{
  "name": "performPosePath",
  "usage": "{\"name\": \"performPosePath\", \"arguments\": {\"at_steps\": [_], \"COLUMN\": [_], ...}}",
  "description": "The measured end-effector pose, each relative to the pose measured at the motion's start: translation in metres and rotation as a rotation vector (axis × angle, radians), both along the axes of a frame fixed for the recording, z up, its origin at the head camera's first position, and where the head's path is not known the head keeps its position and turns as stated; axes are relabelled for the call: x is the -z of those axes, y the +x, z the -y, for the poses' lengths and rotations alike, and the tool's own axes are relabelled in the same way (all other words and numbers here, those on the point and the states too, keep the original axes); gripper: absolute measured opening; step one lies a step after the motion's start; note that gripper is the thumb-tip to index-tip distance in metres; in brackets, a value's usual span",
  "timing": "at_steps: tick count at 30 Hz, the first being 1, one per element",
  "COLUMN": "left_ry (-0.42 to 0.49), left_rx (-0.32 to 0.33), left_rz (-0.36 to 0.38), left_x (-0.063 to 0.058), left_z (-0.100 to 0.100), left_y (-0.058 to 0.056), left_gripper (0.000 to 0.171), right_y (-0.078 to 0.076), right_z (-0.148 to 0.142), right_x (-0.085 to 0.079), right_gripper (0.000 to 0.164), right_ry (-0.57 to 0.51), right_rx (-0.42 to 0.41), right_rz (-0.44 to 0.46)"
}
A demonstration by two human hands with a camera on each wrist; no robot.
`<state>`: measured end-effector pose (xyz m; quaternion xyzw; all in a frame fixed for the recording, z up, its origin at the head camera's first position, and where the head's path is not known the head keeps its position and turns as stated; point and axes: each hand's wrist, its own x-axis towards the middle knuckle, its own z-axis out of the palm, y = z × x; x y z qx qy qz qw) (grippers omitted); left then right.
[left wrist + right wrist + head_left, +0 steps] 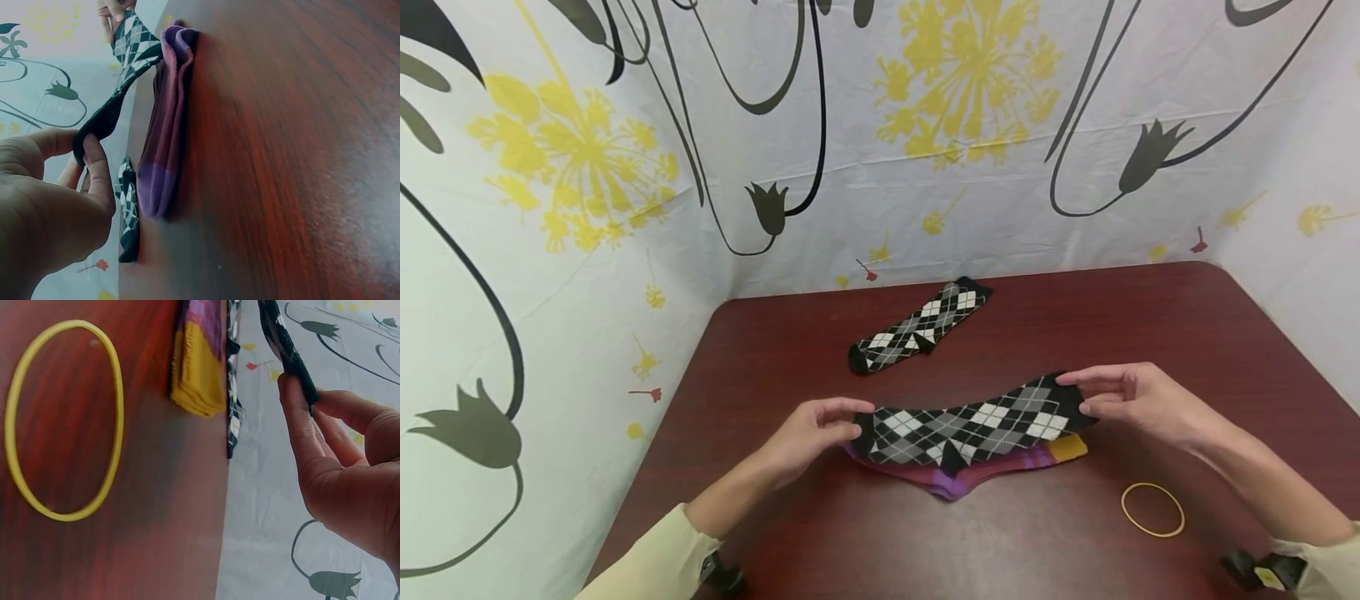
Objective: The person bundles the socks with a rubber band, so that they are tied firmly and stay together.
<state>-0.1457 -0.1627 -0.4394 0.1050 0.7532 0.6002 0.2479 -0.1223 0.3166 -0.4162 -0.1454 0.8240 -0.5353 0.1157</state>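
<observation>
A black, grey and white argyle sock (pixel 977 425) is stretched between both hands, raised over the table in the wrist views. My left hand (pixel 812 433) pinches its black toe end between thumb and fingers. At the other end, my right hand (pixel 1138 400) pinches the black cuff. Below the raised sock lie purple and maroon striped socks (pixel 951 487) with a mustard cuff (pixel 199 372), partly hidden by it in the head view. A second argyle sock (pixel 921 327) lies flat farther back, slanting up to the right.
A thin yellow ring (pixel 1153 510) lies on the dark red wooden table (pixel 1225 350) near the right forearm. White cloth with flower prints (pixel 865 167) hangs behind the table and along its sides.
</observation>
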Motion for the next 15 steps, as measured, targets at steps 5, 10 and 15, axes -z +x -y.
{"name": "performPosePath", "arguments": {"at_steps": [5,10,15], "left_ry": [0.002,0.014,0.035], "left_rx": [0.018,0.039,0.050], "left_rz": [0.019,0.043,0.062], "left_x": [0.004,0.006,0.003], "left_z": [0.005,0.007,0.008], "left_y": [0.003,0.005,0.005], "left_gripper": [0.036,0.036,0.037], "right_y": [0.003,0.007,0.010], "right_z": [0.000,0.000,0.001], "right_x": [0.010,0.015,0.015], "right_gripper": [0.040,0.041,0.040], "right_ry": [-0.009,-0.005,0.003], "right_rx": [-0.020,-0.044,-0.029], "right_rz": [0.003,0.003,0.002]}}
